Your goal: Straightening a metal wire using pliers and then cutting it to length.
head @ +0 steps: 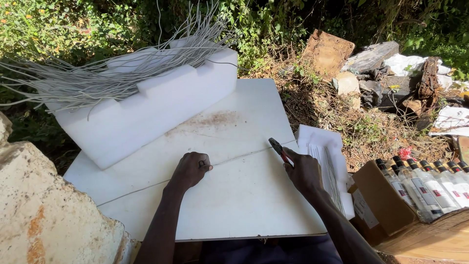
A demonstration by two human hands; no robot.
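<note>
White board serves as the bench (234,195), and a long thin grey wire (146,187) lies stretched across it from lower left toward upper right. Left hand (190,169) rests on the board with its grip closed, pinching that wire near its middle. Right hand (304,171) holds its grip wrapped around red-handled pliers (278,149), whose dark nose sits at the wire a little farther along, to the right of the left hand. Behind the hands a stepped white foam block (146,112) carries a thick bundle of grey wires (97,73) fanning leftward. Just right of the board lie white foam pieces (322,146) with short cut lengths on them, and a cardboard box (381,200) of capped bottles (425,186).
</note>
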